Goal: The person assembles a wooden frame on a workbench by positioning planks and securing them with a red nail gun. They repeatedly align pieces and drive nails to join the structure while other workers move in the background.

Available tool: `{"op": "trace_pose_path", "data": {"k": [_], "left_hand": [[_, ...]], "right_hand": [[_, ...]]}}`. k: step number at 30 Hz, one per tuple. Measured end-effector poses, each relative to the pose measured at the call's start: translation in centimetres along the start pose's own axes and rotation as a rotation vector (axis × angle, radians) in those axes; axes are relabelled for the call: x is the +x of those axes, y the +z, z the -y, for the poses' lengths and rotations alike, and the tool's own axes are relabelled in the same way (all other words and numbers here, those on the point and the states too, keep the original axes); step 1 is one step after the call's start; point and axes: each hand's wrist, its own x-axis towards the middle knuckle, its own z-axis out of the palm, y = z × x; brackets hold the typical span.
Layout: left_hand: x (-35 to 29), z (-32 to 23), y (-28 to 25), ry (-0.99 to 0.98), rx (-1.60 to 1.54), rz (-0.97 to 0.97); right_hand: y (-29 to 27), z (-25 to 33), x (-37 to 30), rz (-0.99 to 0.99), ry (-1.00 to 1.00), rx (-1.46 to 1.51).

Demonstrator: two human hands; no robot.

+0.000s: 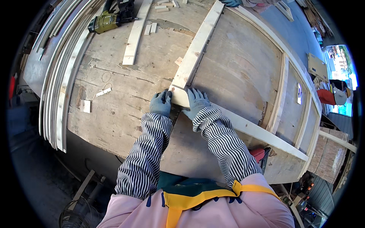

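A pale wooden frame (243, 121) of narrow boards lies on a worn plywood tabletop. At its near left corner, the end of a cross board (194, 53) meets the near rail (262, 131). My left hand (161, 103), in a blue-grey glove, is closed against the outer end of this corner, its fingertips on the wood. Just right of the joint, my right hand (197, 102) wraps over the near rail, fingers on the far side and thumb on the near side. The underside of the joint is hidden.
An olive-green power nailer (104, 22) lies at the far left beside a loose board (136, 34). Long strips (62, 98) line the left edge. Small offcuts (86, 106) are scattered about. A red-handled tool (258, 154) sits below the near rail. Another person's gloved hand (231, 3) touches the frame's far end.
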Motion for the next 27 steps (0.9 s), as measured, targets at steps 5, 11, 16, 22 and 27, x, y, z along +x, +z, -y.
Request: {"op": "trace_pose_path", "data": {"k": [5,11,16,22,27], "left_hand": [[3.2,4.9,1.6,-0.209,-0.263,0.065],[3.7,1.5,0.3,-0.349,-0.124,0.087],[3.7,0.8,-1.2,-0.410,-0.051,0.121],[4.7,1.0,-1.6,-0.345,0.009,0.169],[3.2,-0.4,-1.3,-0.314,-0.152,0.200]], "right_hand": [[1.2,-7.6,-17.3,-0.408,0.258,0.278],[8.5,-17.8,-43.5,-0.107,0.946,-0.016],[11.5,-22.2,-43.7,0.073,1.214,0.200],[12.5,-23.4,-43.4,-0.326,1.150,0.663],[3.8,-14.6,-41.9,-0.108,1.226,0.580]]}}
